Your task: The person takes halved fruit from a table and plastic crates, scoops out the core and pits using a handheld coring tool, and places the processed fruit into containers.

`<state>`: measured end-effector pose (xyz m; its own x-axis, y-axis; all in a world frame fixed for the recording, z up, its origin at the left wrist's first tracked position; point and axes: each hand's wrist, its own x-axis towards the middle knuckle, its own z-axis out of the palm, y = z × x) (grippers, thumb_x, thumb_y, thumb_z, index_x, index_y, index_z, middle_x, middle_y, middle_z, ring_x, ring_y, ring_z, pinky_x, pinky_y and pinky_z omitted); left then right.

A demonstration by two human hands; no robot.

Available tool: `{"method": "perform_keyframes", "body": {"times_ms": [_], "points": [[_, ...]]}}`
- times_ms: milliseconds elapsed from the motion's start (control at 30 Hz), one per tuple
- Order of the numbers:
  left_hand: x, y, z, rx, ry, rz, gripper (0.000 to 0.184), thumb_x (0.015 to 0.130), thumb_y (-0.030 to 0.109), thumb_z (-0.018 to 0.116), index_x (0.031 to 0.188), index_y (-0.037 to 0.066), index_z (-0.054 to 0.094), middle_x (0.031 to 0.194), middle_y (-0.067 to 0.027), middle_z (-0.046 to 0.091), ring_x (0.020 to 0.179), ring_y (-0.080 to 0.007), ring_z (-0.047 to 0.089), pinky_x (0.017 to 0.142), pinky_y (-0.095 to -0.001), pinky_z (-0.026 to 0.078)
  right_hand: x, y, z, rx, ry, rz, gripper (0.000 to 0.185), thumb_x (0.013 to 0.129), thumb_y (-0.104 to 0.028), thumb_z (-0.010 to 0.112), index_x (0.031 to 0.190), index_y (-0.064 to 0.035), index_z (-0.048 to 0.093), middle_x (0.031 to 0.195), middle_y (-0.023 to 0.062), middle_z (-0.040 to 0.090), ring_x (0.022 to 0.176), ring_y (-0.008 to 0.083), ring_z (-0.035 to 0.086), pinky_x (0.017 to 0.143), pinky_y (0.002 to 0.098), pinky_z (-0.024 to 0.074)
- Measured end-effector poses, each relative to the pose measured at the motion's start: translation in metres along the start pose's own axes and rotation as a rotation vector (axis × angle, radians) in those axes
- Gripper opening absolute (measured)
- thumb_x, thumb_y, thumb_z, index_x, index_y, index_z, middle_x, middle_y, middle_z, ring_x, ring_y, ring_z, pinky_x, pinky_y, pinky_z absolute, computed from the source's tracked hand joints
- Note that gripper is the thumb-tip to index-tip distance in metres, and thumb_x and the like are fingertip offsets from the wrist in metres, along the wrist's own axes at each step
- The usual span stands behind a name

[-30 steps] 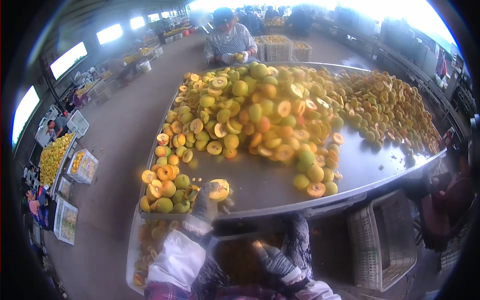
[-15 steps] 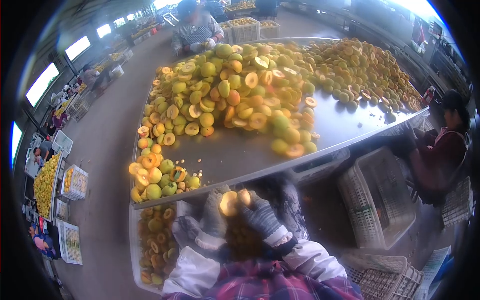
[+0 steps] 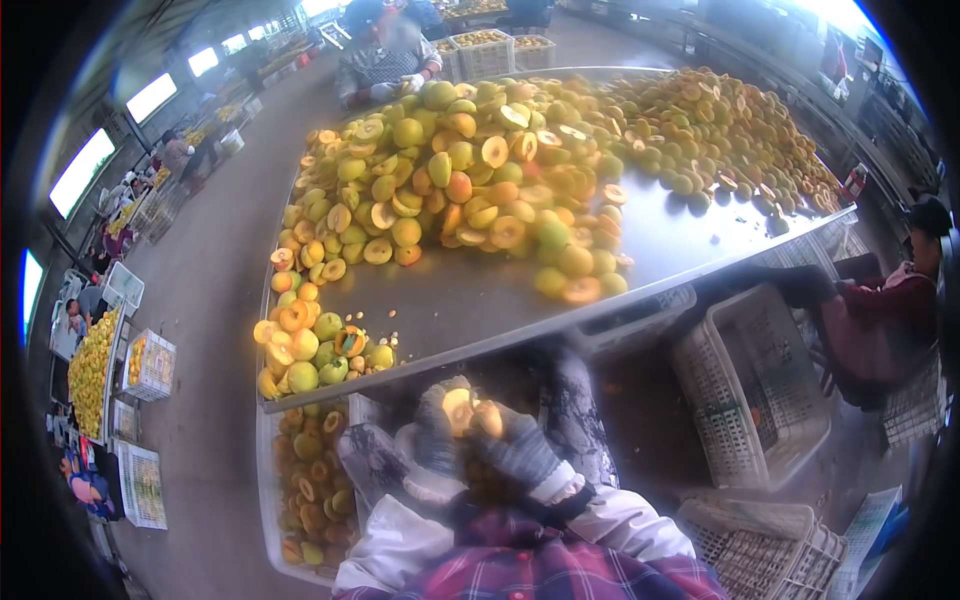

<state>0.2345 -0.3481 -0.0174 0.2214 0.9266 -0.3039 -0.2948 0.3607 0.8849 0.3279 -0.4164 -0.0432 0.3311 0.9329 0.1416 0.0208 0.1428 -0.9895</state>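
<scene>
My left hand point(image 3: 431, 437), in a grey knitted glove, is closed around a peach half point(image 3: 458, 408) with its cut face showing. Close beside it, my right hand point(image 3: 524, 452), gloved too, is closed at a small yellow-orange piece point(image 3: 488, 418); whether that is fruit or a bare fingertip I cannot tell. Both hands are just below the near edge of a metal table point(image 3: 440, 318). On its near left corner lie peach halves point(image 3: 303, 345) and several loose pits. Below my hands, more fruit shows dimly in shadow.
A large heap of cut peaches point(image 3: 440, 180) covers the table's far side. A crate of halves point(image 3: 315, 470) stands at my left. Plastic crates point(image 3: 725, 400) are on the floor at right, near a seated person point(image 3: 885, 310). Another person point(image 3: 385, 65) works across the table.
My hands have drawn closer together, and the right one has come down a little. The person at right has shifted posture. Across the table, the other person's gloved hands have moved apart.
</scene>
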Motion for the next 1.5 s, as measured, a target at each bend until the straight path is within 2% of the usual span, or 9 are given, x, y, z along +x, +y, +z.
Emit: {"method": "perform_keyframes", "body": {"times_ms": [433, 500, 600, 800, 933, 1000, 1200, 1400, 1500], "points": [[0.006, -0.030, 0.004, 0.273, 0.105, 0.530, 0.026, 0.089, 0.025, 0.054, 0.099, 0.002, 0.063, 0.087, -0.0118, 0.064, 0.079, -0.0213, 0.063, 0.070, -0.0322, 0.054, -0.013, -0.010, 0.001, 0.206, -0.083, 0.595, 0.045, 0.094, -0.025, 0.052, 0.127, 0.0045, 0.048, 0.122, 0.0228, 0.054, 0.115, 0.0365, 0.049, 0.100, 0.0485, 0.0377], [0.007, -0.018, 0.001, -0.265, 0.041, -0.105, 0.029, 0.089, 0.029, 0.056, 0.097, 0.003, 0.063, 0.087, -0.0101, 0.064, 0.075, -0.0206, 0.061, 0.068, -0.0320, 0.054, -0.022, 0.019, -0.002, -0.430, -0.349, -0.031, 0.055, 0.092, -0.022, 0.049, 0.139, 0.0028, 0.034, 0.128, 0.0306, 0.047, 0.126, 0.0448, 0.039, 0.106, 0.0506, 0.0297], [-0.019, -0.008, 0.036, -0.167, 0.312, 0.084, 0.031, 0.090, 0.032, 0.056, 0.096, 0.002, 0.063, 0.087, -0.0093, 0.064, 0.071, -0.0205, 0.060, 0.066, -0.0325, 0.053, -0.020, 0.036, 0.011, -0.502, -0.037, -0.313, 0.041, 0.076, -0.002, 0.055, 0.118, 0.0010, 0.051, 0.084, 0.0240, 0.059, 0.083, 0.0452, 0.057, 0.070, 0.0493, 0.0465], [-0.013, 0.001, 0.027, -0.130, 0.337, -0.141, 0.037, 0.091, 0.037, 0.054, 0.088, 0.001, 0.064, 0.077, -0.0116, 0.063, 0.064, -0.0212, 0.059, 0.060, -0.0321, 0.051, -0.017, -0.012, -0.016, -0.274, -0.468, 0.122, 0.059, 0.089, -0.023, 0.051, 0.136, 0.0081, 0.032, 0.131, 0.0342, 0.044, 0.121, 0.0502, 0.042, 0.106, 0.0491, 0.0308], [-0.023, 0.011, 0.032, -0.079, 0.206, -0.131, 0.041, 0.093, 0.039, 0.051, 0.084, 0.001, 0.064, 0.073, -0.0112, 0.063, 0.061, -0.0208, 0.059, 0.059, -0.0312, 0.050, -0.022, -0.031, -0.018, 0.059, -0.438, 0.477, 0.051, 0.091, -0.024, 0.049, 0.129, 0.0080, 0.039, 0.117, 0.0310, 0.054, 0.112, 0.0469, 0.050, 0.099, 0.0477, 0.0371], [-0.027, 0.015, 0.036, -0.049, 0.114, -0.121, 0.044, 0.094, 0.040, 0.049, 0.082, 0.001, 0.064, 0.070, -0.0109, 0.062, 0.058, -0.0205, 0.058, 0.059, -0.0306, 0.050, -0.028, 0.001, -0.013, 0.279, -0.288, 0.470, 0.035, 0.098, -0.045, 0.051, 0.094, -0.0115, 0.062, 0.077, -0.0009, 0.053, 0.068, 0.0111, 0.049, 0.059, 0.0294, 0.0409], [-0.019, -0.005, 0.014, 0.399, -0.201, 0.454, 0.025, 0.095, 0.023, 0.058, 0.104, 0.000, 0.065, 0.074, -0.0061, 0.065, 0.069, -0.0168, 0.063, 0.065, -0.0277, 0.053, -0.026, 0.012, -0.030, 0.434, -0.513, 0.456, 0.026, 0.099, -0.032, 0.051, 0.093, -0.0091, 0.061, 0.079, 0.0008, 0.054, 0.074, 0.0102, 0.052, 0.062, 0.0243, 0.0422], [-0.003, 0.015, 0.007, 0.539, -0.324, 0.170, 0.052, 0.099, 0.040, 0.043, 0.076, 0.000, 0.067, 0.066, -0.0078, 0.066, 0.060, -0.0167, 0.061, 0.059, -0.0311, 0.049, -0.026, 0.031, -0.026, -0.395, -0.525, -0.164, 0.023, 0.101, -0.018, 0.044, 0.109, -0.0015, 0.059, 0.096, 0.0061, 0.061, 0.092, 0.0167, 0.060, 0.085, 0.0263, 0.0487], [-0.017, 0.037, 0.023, 0.591, -0.271, 0.181, 0.053, 0.099, 0.040, 0.042, 0.075, 0.001, 0.067, 0.067, -0.0077, 0.066, 0.061, -0.0163, 0.061, 0.060, -0.0294, 0.048, -0.009, -0.047, -0.047, -0.124, -0.703, 0.296, 0.026, 0.101, -0.014, 0.042, 0.119, 0.0000, 0.055, 0.107, 0.0075, 0.061, 0.100, 0.0169, 0.059, 0.089, 0.0252, 0.0471]]}}
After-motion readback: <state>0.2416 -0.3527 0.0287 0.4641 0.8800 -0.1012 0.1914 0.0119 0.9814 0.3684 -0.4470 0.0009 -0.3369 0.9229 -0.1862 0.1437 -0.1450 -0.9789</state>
